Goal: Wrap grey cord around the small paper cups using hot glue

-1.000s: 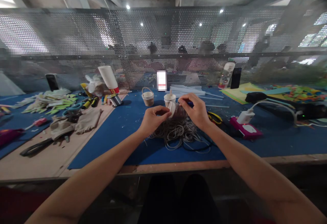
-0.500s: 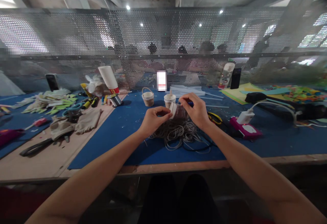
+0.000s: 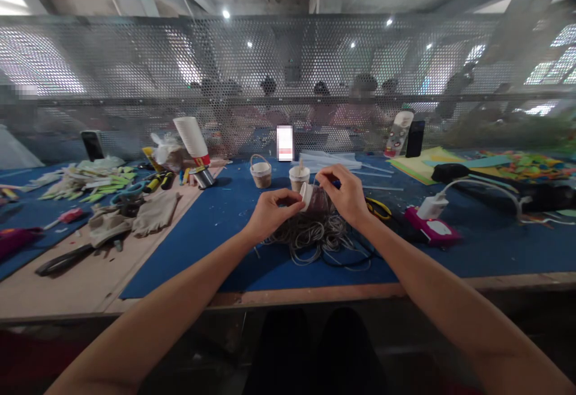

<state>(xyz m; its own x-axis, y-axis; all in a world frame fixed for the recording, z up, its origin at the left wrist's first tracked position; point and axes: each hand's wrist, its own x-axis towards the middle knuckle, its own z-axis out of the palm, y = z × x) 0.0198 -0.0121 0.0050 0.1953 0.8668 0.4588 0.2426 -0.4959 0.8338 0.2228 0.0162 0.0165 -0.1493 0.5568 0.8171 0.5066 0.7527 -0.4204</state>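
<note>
Over a tangled heap of grey cord [image 3: 317, 239], my left hand [image 3: 275, 210] pinches the white rim of a small cup [image 3: 307, 197] that lies tilted on its side. Grey-brown cord seems to wrap the cup's body. My right hand [image 3: 342, 194] is at the cup's right side, its fingers closed on a thin cord. Behind them stands a cord-wrapped cup [image 3: 299, 180] with a stick in it. A similar cup with an arched handle [image 3: 261, 176] stands to its left.
Stacked paper cups [image 3: 191, 137] lean at the left, near gloves [image 3: 155, 214] and a black-handled tool [image 3: 65, 261]. Yellow-handled pliers [image 3: 378, 208] and a pink device with a white plug [image 3: 434, 227] lie at the right. A perforated screen [image 3: 225, 71] runs behind the table.
The held cup has tilted slightly, its rim turning a little to the right. Both hands keep nearly the same place.
</note>
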